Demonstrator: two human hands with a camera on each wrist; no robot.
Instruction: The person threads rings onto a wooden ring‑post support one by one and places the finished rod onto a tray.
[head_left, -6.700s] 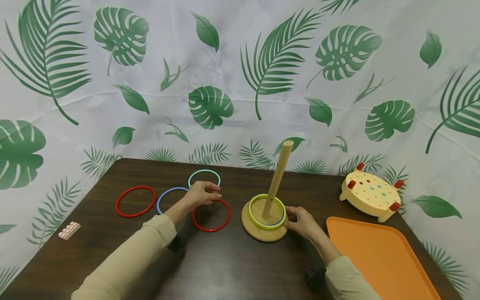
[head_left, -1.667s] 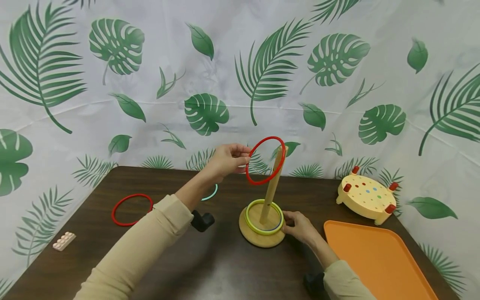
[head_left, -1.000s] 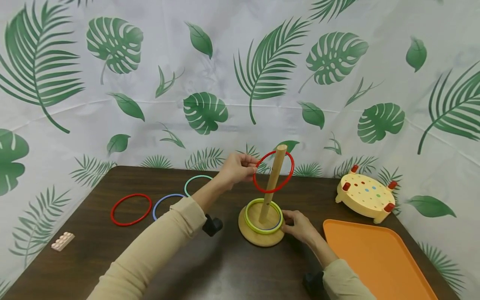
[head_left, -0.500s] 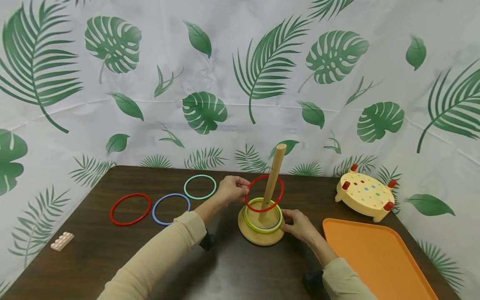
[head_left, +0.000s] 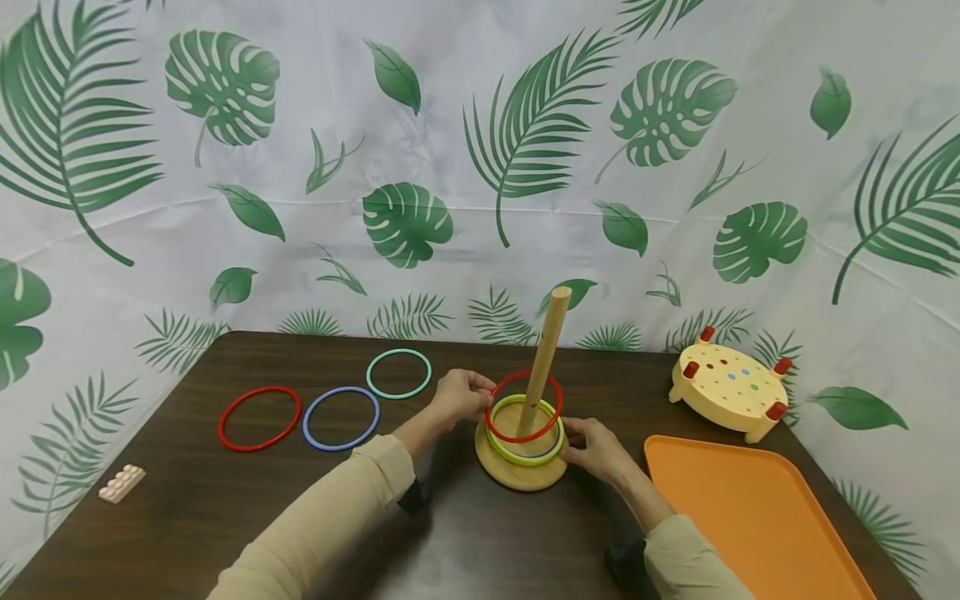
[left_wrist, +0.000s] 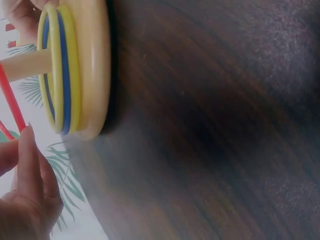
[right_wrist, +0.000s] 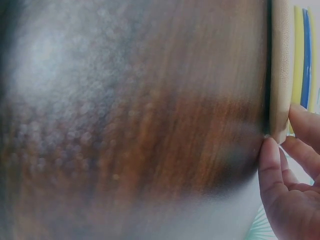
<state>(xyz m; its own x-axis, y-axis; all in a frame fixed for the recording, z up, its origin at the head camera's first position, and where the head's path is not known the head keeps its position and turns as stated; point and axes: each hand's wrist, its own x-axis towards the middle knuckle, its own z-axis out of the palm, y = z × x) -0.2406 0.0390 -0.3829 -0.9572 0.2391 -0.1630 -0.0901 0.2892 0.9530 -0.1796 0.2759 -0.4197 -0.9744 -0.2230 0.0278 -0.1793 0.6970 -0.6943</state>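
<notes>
In the head view my left hand (head_left: 459, 396) pinches a red ring (head_left: 560, 402) by its left side. The ring encircles the wooden peg (head_left: 547, 350), low down over the stacked rings. The left wrist view shows this red ring (left_wrist: 14, 105) apart from the stack, with the thumb and fingertips on it. Around the peg's foot, a blue ring (left_wrist: 65, 75) lies between two yellow rings (left_wrist: 76, 75) on the round wooden base (head_left: 517, 477). My right hand (head_left: 600, 450) grips the base's right edge, its thumb and fingers at the rim (right_wrist: 281, 75) in the right wrist view.
Left on the dark table (head_left: 480, 550) lie another red ring (head_left: 260, 447), a blue ring (head_left: 341, 447) and a mint-green ring (head_left: 399, 396). A pale pink block (head_left: 122, 483) sits far left. At right are an orange tray (head_left: 750, 508) and a yellow pegboard toy (head_left: 731, 383).
My left hand took a red ring from the table, raised it to the peg's top, passed it over and lowered it toward the base. My right hand stays at the base.
</notes>
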